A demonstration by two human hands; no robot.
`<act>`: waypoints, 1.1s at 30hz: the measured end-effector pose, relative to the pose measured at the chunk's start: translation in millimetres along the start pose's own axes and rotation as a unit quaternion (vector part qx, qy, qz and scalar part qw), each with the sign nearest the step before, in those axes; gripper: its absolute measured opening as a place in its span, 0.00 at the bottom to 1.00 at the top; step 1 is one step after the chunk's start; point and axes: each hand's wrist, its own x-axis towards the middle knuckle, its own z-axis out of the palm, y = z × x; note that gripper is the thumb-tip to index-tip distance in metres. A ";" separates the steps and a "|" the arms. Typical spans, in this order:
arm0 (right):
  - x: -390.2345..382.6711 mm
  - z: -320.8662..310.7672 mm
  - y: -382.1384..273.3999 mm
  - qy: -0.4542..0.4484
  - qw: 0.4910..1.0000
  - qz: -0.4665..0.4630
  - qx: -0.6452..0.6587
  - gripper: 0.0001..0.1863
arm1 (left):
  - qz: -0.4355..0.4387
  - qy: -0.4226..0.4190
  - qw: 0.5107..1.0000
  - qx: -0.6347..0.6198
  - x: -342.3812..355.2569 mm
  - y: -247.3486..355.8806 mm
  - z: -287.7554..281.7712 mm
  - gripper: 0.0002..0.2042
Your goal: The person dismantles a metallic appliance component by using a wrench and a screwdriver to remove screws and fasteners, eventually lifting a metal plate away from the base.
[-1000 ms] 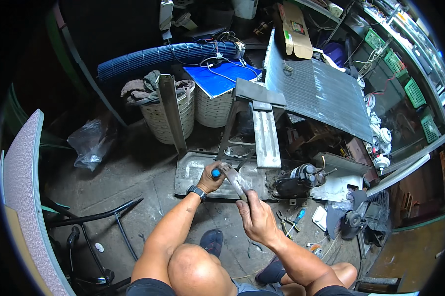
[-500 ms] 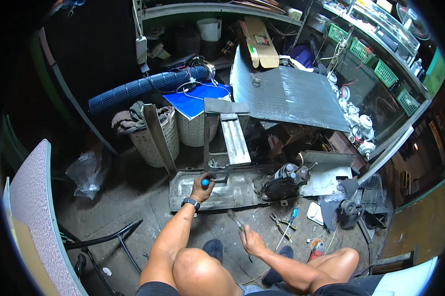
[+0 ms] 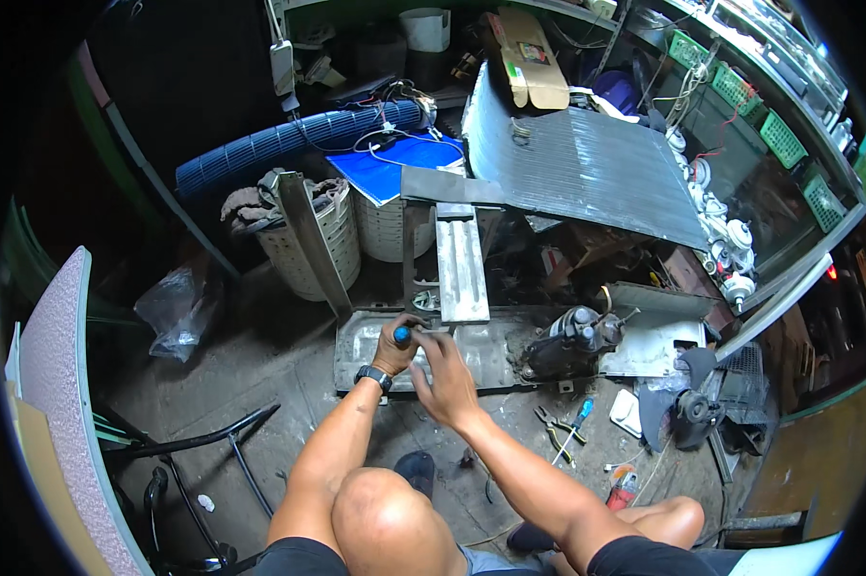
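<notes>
My left hand (image 3: pixel 392 348) is wrapped around an upright blue-handled screwdriver (image 3: pixel 401 335); its handle end shows above the fist, and its shaft is hidden. Just right of that fist, my right hand (image 3: pixel 448 381) has its fingers apart, the fingertips close to the handle; I see nothing held in it. Both hands are over the near left part of a worn metal base pan (image 3: pixel 486 360). A dark compressor (image 3: pixel 575 333) stands on the pan's right part. Behind my hands, a pale ribbed metal strip (image 3: pixel 462 264) leads up to a grey metal frame (image 3: pixel 452 187).
Pliers (image 3: pixel 555 432) and another blue screwdriver (image 3: pixel 583 413) lie on the floor at right, near a white tray (image 3: pixel 627 413). A black tubular frame (image 3: pixel 202 446) stands at left. Behind are woven baskets (image 3: pixel 310 252) and a large finned panel (image 3: pixel 586 173).
My right hand has risen from the floor side to beside my left fist; the blurred tool it held is out of it. My left hand keeps its grip. The view has shifted slightly.
</notes>
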 end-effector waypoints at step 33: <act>100.2 90.5 81.2 -0.097 0.970 -0.006 0.224 0.10 | -0.029 -0.031 0.939 0.342 -24.1 -84.4 18.8 0.33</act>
